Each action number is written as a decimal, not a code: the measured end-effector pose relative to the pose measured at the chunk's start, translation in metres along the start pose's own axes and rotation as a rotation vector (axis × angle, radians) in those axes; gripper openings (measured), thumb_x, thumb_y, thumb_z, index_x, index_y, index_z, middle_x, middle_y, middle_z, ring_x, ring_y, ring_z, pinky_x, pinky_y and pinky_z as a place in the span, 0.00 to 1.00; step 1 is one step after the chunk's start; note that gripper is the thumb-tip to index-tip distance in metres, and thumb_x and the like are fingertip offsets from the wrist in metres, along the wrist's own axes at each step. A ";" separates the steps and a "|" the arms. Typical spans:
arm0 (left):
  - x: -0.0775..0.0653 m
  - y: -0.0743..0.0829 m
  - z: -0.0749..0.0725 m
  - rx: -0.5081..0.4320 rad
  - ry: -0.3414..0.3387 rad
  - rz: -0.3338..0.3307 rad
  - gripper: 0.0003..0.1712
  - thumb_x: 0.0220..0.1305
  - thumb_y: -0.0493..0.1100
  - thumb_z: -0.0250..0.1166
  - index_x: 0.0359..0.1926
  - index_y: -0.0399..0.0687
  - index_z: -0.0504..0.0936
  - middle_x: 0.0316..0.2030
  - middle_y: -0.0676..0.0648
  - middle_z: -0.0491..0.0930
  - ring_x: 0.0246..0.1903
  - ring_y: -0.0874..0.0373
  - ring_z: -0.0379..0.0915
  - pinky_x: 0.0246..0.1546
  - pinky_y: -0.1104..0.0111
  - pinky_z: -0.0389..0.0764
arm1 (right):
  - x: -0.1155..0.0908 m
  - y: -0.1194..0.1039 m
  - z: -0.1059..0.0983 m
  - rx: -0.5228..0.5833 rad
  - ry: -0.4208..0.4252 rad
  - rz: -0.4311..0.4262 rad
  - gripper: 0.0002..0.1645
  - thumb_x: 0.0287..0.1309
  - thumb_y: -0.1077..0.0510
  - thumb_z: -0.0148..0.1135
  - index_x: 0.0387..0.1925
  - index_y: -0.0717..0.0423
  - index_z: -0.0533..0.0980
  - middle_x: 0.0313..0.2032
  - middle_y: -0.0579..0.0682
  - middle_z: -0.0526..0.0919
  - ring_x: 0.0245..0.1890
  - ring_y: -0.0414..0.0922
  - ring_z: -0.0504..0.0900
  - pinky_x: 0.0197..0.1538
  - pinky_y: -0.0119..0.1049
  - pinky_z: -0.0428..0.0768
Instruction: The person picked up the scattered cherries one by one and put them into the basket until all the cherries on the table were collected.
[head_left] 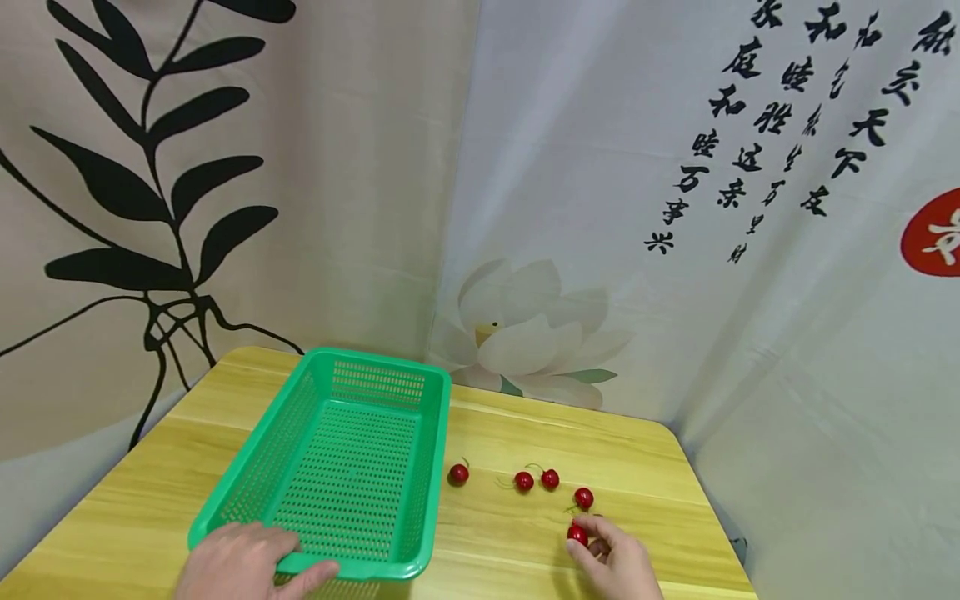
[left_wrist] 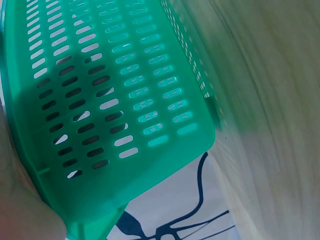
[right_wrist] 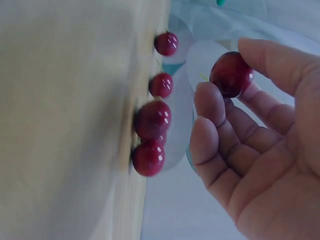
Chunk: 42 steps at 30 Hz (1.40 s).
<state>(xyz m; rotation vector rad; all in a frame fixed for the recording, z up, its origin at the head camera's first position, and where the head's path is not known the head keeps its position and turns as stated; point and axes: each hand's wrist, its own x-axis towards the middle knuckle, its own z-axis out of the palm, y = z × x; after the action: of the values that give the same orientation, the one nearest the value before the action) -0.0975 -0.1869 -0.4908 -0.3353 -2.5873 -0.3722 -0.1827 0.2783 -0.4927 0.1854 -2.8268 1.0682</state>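
A green plastic basket (head_left: 352, 467) with slotted walls and bottom stands on the left part of the wooden table. My left hand (head_left: 243, 562) grips its near rim at the left corner, thumb lying along the edge. In the left wrist view, part of that hand shows beside the basket's slotted wall (left_wrist: 110, 180). My right hand (head_left: 618, 562) pinches a dark red cherry (right_wrist: 232, 75) between thumb and fingertips, above the table. Several other cherries lie near it, among them one (head_left: 583, 498) just beyond the fingers; another is mostly hidden behind the hand in the head view.
A cherry (head_left: 458, 474) lies close to the basket's right side, with two more (head_left: 523, 481) farther right. The yellow wooden table (head_left: 495, 533) ends at a cloth backdrop (head_left: 360, 183) printed with plants and writing. More cloth hangs along the right edge.
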 end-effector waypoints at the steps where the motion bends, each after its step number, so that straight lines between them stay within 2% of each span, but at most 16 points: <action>1: 0.000 0.001 0.000 -0.001 -0.007 -0.003 0.31 0.53 0.76 0.63 0.11 0.69 0.59 0.09 0.67 0.50 0.10 0.70 0.47 0.14 0.72 0.58 | -0.001 0.000 0.002 0.000 -0.020 -0.010 0.18 0.54 0.54 0.74 0.45 0.55 0.83 0.28 0.39 0.82 0.23 0.35 0.75 0.26 0.30 0.77; 7: 0.001 0.003 -0.001 -0.005 -0.021 -0.018 0.30 0.53 0.75 0.63 0.11 0.69 0.61 0.09 0.67 0.51 0.10 0.70 0.48 0.14 0.72 0.59 | -0.003 -0.001 0.008 -0.029 -0.113 -0.089 0.19 0.56 0.52 0.72 0.46 0.57 0.82 0.29 0.38 0.81 0.24 0.34 0.74 0.27 0.30 0.77; 14: 0.000 0.005 -0.002 0.010 -0.043 -0.059 0.28 0.53 0.77 0.62 0.12 0.70 0.66 0.09 0.68 0.54 0.11 0.71 0.50 0.15 0.71 0.63 | -0.003 -0.001 0.010 -0.066 -0.130 -0.147 0.19 0.56 0.52 0.72 0.47 0.55 0.82 0.30 0.36 0.79 0.25 0.33 0.73 0.27 0.30 0.76; 21: -0.001 0.007 -0.001 0.028 -0.031 -0.077 0.28 0.51 0.79 0.62 0.13 0.69 0.68 0.09 0.67 0.54 0.11 0.70 0.50 0.15 0.70 0.64 | -0.003 -0.007 0.011 -0.054 -0.070 -0.204 0.16 0.56 0.53 0.73 0.46 0.51 0.82 0.30 0.35 0.79 0.26 0.34 0.73 0.28 0.30 0.77; 28: -0.001 0.006 0.002 0.027 0.000 -0.063 0.30 0.50 0.78 0.63 0.11 0.69 0.64 0.09 0.66 0.52 0.10 0.68 0.48 0.14 0.71 0.60 | -0.003 -0.017 0.017 -0.010 0.019 -0.242 0.16 0.55 0.47 0.73 0.45 0.44 0.82 0.30 0.33 0.80 0.25 0.33 0.74 0.27 0.30 0.77; 32: -0.001 0.004 0.004 0.025 0.016 -0.053 0.31 0.50 0.78 0.62 0.11 0.70 0.61 0.09 0.66 0.50 0.10 0.68 0.47 0.14 0.72 0.57 | -0.001 -0.023 0.019 0.032 0.047 -0.268 0.16 0.55 0.47 0.73 0.45 0.40 0.81 0.30 0.32 0.79 0.26 0.34 0.75 0.27 0.31 0.78; 36: -0.002 0.003 0.004 0.022 0.033 -0.043 0.31 0.50 0.78 0.63 0.11 0.70 0.60 0.09 0.66 0.50 0.10 0.68 0.46 0.13 0.72 0.55 | 0.000 -0.030 0.019 0.048 0.055 -0.312 0.17 0.53 0.51 0.75 0.45 0.40 0.80 0.31 0.33 0.81 0.27 0.34 0.76 0.28 0.34 0.80; 42: -0.001 0.005 0.002 0.027 0.022 -0.057 0.30 0.50 0.78 0.63 0.11 0.70 0.62 0.09 0.66 0.51 0.10 0.68 0.47 0.13 0.72 0.57 | 0.002 -0.040 0.019 0.055 0.053 -0.388 0.21 0.50 0.59 0.77 0.46 0.44 0.81 0.35 0.35 0.82 0.28 0.34 0.76 0.28 0.34 0.80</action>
<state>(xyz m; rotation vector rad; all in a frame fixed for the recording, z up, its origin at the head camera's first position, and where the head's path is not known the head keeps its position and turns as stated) -0.0961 -0.1814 -0.4923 -0.2467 -2.5824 -0.3595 -0.1797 0.2358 -0.4804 0.6681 -2.5653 1.0401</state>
